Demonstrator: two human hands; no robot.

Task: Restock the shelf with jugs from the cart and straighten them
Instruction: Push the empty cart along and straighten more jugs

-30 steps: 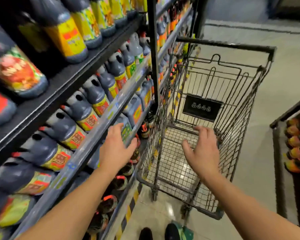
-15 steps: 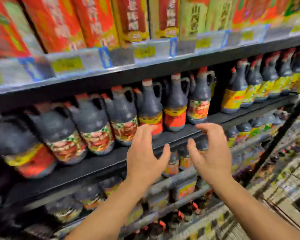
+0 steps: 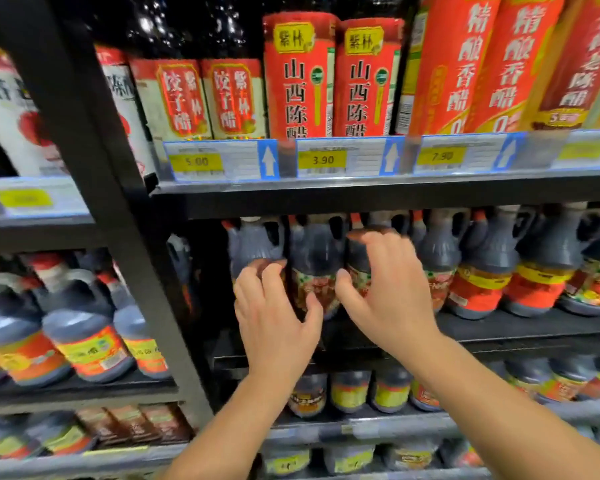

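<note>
Hands moved in closer now: left hand [image 3: 278,318] and right hand [image 3: 390,299] flank a dark jug [image 3: 313,263] on the middle shelf [image 3: 520,327], fingers loose, nothing gripped. Neighbour jugs [image 3: 485,268] crowd it; price tags [image 3: 323,160] above, upright post [image 3: 94,150] left.

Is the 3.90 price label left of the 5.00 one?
No, the 3.90 label sits right of the 5.00 label on the same shelf edge.

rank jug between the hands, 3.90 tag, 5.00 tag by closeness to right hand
1. jug between the hands, just left of the right hand
2. 3.90 tag, shelf edge above
3. 5.00 tag, same edge, farther left
</note>
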